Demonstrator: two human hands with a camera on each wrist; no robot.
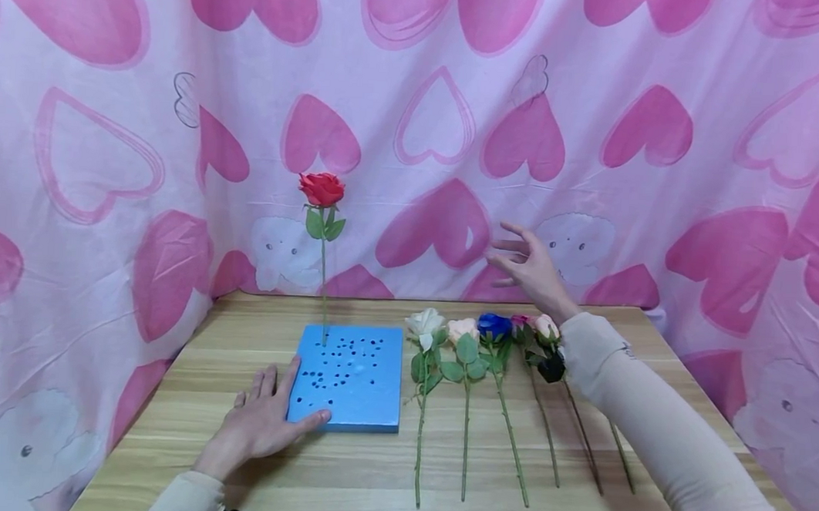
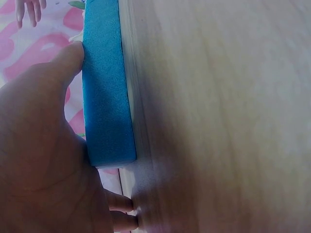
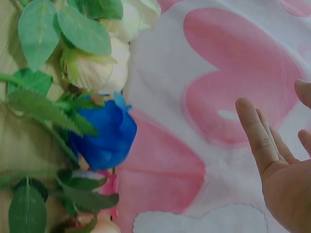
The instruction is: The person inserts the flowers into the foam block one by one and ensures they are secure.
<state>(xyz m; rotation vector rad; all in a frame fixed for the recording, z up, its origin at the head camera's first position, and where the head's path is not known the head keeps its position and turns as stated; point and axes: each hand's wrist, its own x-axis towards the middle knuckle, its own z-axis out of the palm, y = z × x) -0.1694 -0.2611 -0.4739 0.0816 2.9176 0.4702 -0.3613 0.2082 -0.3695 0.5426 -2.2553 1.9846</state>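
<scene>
A red rose [image 1: 322,191] stands upright, its stem planted in a blue foam block [image 1: 374,392] dotted with holes. My left hand [image 1: 262,424] rests at the block's near left corner, fingers straight along the left side and thumb on the front edge. In the left wrist view the thumb touches the foam block [image 2: 107,87]. My right hand [image 1: 530,269] hovers with nothing in it, fingers spread, above the far ends of the roses lying on the table. The right wrist view shows the blue rose [image 3: 108,133] off to the left of that hand.
Several roses lie side by side right of the block, heads away from me: white [image 1: 426,326], cream [image 1: 463,330], blue [image 1: 494,326], magenta [image 1: 520,321] and pale pink [image 1: 547,327]. The right forearm partly covers the rightmost stems. A heart-patterned curtain [image 1: 405,70] hangs behind the wooden table [image 1: 349,484].
</scene>
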